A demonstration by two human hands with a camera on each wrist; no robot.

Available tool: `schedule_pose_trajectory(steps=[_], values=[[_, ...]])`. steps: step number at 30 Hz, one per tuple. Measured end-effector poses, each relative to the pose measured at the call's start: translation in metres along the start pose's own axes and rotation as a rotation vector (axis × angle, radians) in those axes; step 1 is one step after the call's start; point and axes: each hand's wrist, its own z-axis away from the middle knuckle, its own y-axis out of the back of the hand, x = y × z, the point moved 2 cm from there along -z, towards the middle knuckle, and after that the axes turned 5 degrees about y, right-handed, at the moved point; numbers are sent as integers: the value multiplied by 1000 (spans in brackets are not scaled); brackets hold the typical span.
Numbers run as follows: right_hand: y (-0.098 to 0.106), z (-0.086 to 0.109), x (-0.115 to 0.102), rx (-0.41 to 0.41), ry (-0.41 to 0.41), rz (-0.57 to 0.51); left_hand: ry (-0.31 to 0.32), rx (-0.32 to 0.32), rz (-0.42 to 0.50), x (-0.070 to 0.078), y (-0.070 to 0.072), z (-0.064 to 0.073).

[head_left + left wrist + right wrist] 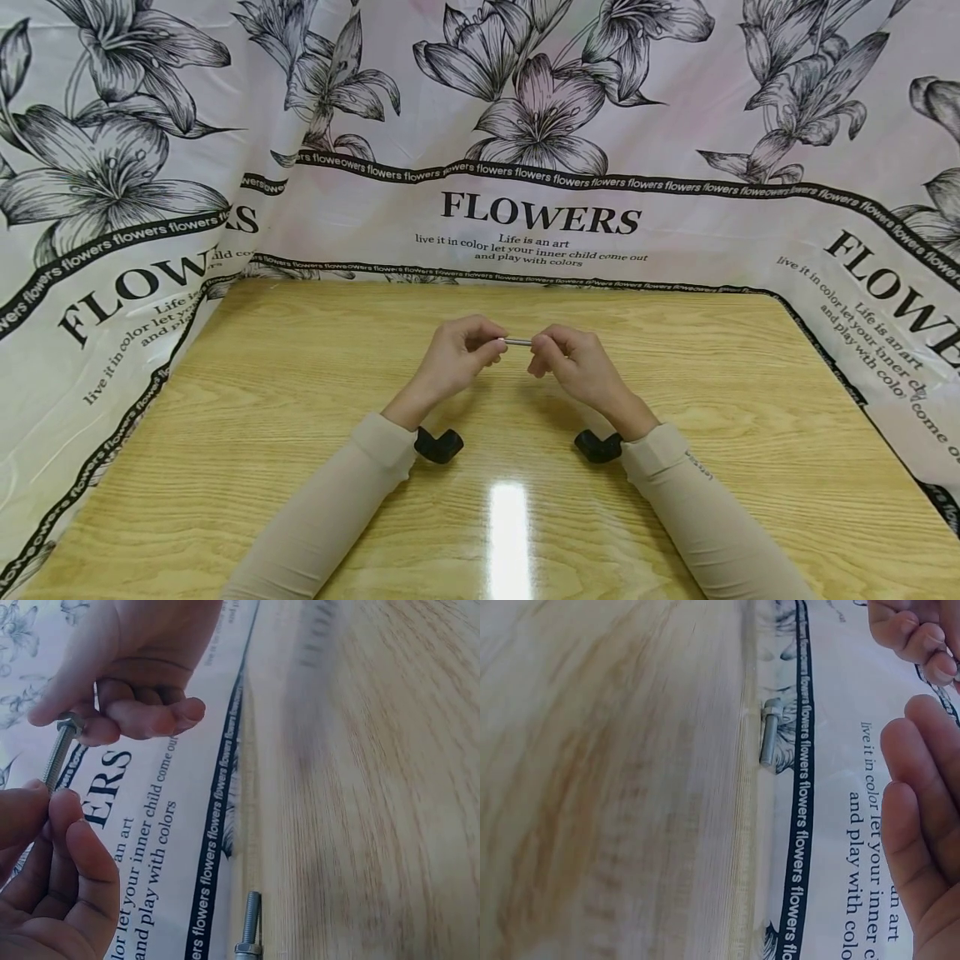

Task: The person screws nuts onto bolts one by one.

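Note:
Between my two hands, above the table, lies a slim metal bolt [517,342], held level. My left hand [457,354] pinches its threaded shaft between thumb and fingertips. At the other end, the thumb and forefinger of my right hand [577,367] pinch the bolt by a hexagonal piece [71,721], with the other fingers curled in below. A length of bare thread shows between the hands in the left wrist view. Another bolt [252,922] with a hexagonal piece at its left end lies toward the table's far edge, hidden in the head view.
The wood-grain table [300,358] spreads around both arms and carries a bright light reflection. A white flower-printed cloth [540,225] hangs behind it and along both sides. A black wrist-worn piece [438,446] juts from the left cuff, another [597,447] from the right.

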Motion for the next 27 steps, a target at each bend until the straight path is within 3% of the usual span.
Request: schedule_pose_trajectory(steps=[5, 8, 15, 22, 27], values=[[0, 0, 0, -1, -38, -16, -9, 13, 12, 0, 0, 0], [1, 0, -5, 5, -17, -19, -11, 26, 8, 0, 0, 1], [3, 0, -36, -2, 25, -31, -6, 37, 9, 1, -1, 2], [3, -1, -41, 6, 6, 48, -6, 27, 22, 2, -2, 2], [3, -1, -40, -9, -1, 16, -7, 28, 30, 2, -2, 3]])
